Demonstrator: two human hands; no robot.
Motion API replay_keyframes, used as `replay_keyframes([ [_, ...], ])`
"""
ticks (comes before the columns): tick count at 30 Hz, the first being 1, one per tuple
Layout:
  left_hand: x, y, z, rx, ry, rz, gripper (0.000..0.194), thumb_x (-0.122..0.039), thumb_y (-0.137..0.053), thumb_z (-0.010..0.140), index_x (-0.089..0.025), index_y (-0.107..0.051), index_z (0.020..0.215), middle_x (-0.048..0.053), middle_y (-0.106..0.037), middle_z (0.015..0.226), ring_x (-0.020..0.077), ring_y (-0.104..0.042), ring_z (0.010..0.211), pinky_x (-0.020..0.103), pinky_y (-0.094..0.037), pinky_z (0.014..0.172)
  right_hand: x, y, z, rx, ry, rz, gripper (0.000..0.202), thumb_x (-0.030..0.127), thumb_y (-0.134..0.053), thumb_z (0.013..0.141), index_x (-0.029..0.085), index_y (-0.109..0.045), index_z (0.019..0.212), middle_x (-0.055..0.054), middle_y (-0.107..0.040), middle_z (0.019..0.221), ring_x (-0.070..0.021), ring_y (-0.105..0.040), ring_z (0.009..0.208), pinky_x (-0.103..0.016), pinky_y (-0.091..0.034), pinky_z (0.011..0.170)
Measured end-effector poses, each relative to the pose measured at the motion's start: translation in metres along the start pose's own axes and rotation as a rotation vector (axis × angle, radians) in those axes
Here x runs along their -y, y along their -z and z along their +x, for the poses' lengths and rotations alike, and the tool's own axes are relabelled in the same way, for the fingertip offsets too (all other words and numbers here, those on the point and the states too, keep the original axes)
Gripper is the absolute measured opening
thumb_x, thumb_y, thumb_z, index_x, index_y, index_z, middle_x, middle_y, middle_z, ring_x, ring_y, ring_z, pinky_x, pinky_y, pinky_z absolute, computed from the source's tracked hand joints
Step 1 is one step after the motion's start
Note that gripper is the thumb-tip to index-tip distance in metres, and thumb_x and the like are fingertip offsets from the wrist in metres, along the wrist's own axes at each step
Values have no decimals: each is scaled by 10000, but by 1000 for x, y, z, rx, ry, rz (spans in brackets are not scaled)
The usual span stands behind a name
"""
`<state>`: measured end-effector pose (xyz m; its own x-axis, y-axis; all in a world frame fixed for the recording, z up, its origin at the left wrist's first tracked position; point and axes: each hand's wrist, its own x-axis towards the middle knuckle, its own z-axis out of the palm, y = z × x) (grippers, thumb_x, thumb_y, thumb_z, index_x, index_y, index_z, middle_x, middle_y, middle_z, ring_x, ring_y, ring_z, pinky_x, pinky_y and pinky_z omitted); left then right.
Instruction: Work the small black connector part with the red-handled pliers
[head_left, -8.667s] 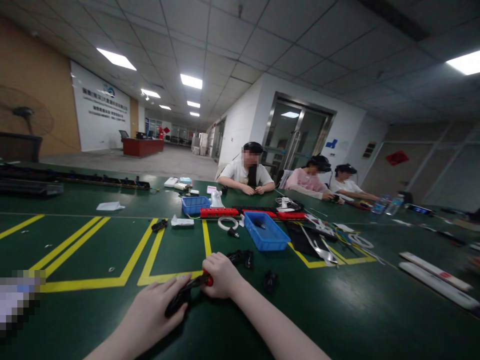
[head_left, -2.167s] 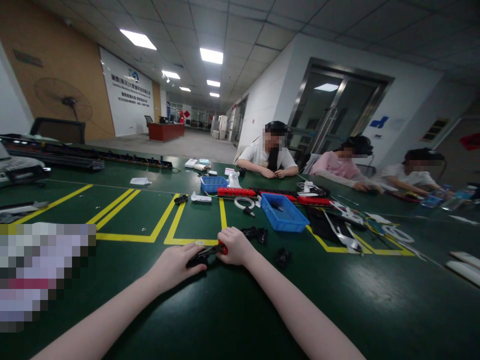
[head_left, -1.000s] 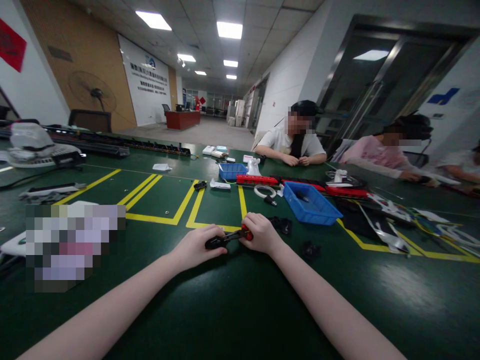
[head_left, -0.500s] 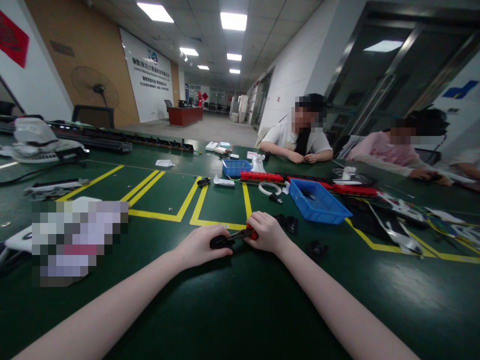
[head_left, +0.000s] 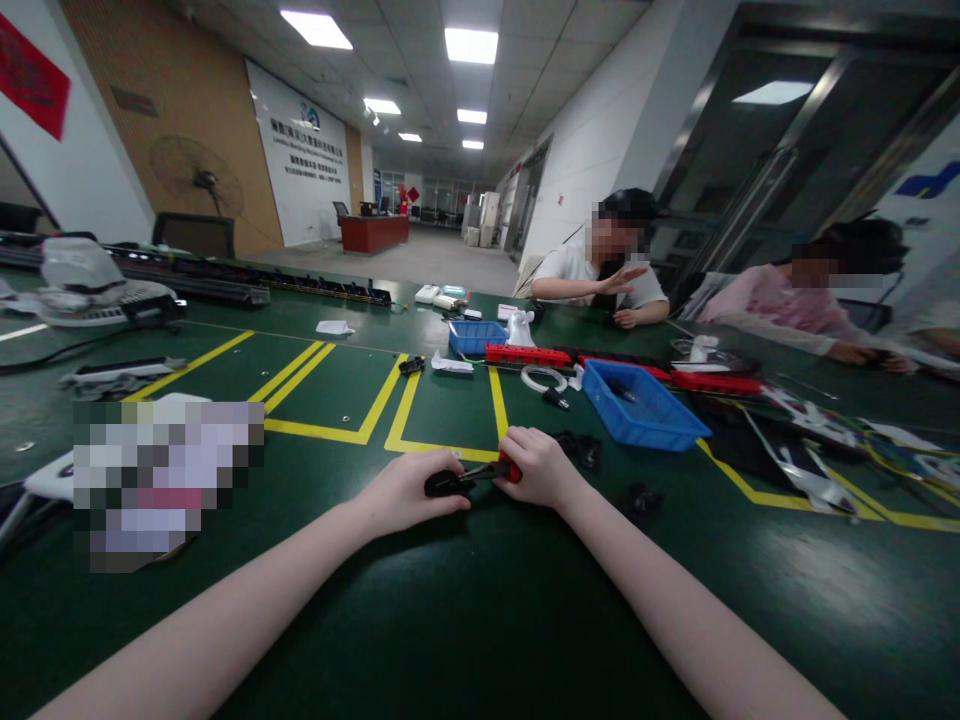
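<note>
My left hand (head_left: 405, 490) is closed around a small dark part (head_left: 442, 484), thumb below and fingers above; its exact kind is hard to make out. My right hand (head_left: 544, 468) wraps the red-handled pliers (head_left: 484, 472). Their metal jaws point left and reach the dark part, though whether they bite on it is too small to tell. Both hands are just above the green table (head_left: 480, 600), near its yellow tape lines. Beside my right hand lie a crumpled black piece (head_left: 581, 450) and, closer to me, another black piece (head_left: 637, 500).
A blue bin (head_left: 679, 437) stands ahead on the right, a smaller blue bin (head_left: 478, 345) behind. Red strips (head_left: 529, 356) and a coiled white cable (head_left: 541, 380) lie between. Flat cables and silvery parts spread right. A blurred-out object (head_left: 169, 480) lies left. Co-workers sit across.
The view has shifted slightly, so the scene sits a little further right. My hands keep their hold on the dark part and pliers. Across the table, a co-worker has raised one hand.
</note>
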<state>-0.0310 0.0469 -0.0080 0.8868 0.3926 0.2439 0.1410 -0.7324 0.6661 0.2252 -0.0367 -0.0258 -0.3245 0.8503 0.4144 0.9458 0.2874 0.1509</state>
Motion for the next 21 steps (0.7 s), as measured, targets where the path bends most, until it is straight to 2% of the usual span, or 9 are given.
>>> replay_keyframes([
  [9,1,1,-1,39,2,-22,238,-352,-703,891,-218,-681,1085,28,-728,1013,203,-682,872,307,-526,733,0,2,-1,12,22,-8,329,472,-594,937,157,-616,1028,-46,-629,991,-165,-608,863,-359,-531,766],
  [12,1,0,-1,27,13,-6,286,-370,-709,884,-215,-664,1120,47,-727,1080,220,-690,939,333,-545,789,0,3,0,10,23,-2,323,466,-595,938,157,-617,1030,-47,-630,994,-164,-609,864,-359,-532,768],
  [16,3,-3,-1,-10,29,53,450,-390,-731,860,-214,-609,1256,85,-703,1216,265,-677,1073,393,-538,900,0,3,-1,9,19,0,316,456,-599,938,156,-619,1034,-47,-633,1000,-165,-612,868,-360,-536,769],
  [21,2,-4,0,-16,5,162,389,-423,-713,868,-257,-653,1215,51,-726,1150,257,-691,1010,365,-537,861,-1,1,-1,3,21,4,315,455,-603,935,155,-620,1029,-48,-631,995,-165,-610,868,-360,-532,771],
])
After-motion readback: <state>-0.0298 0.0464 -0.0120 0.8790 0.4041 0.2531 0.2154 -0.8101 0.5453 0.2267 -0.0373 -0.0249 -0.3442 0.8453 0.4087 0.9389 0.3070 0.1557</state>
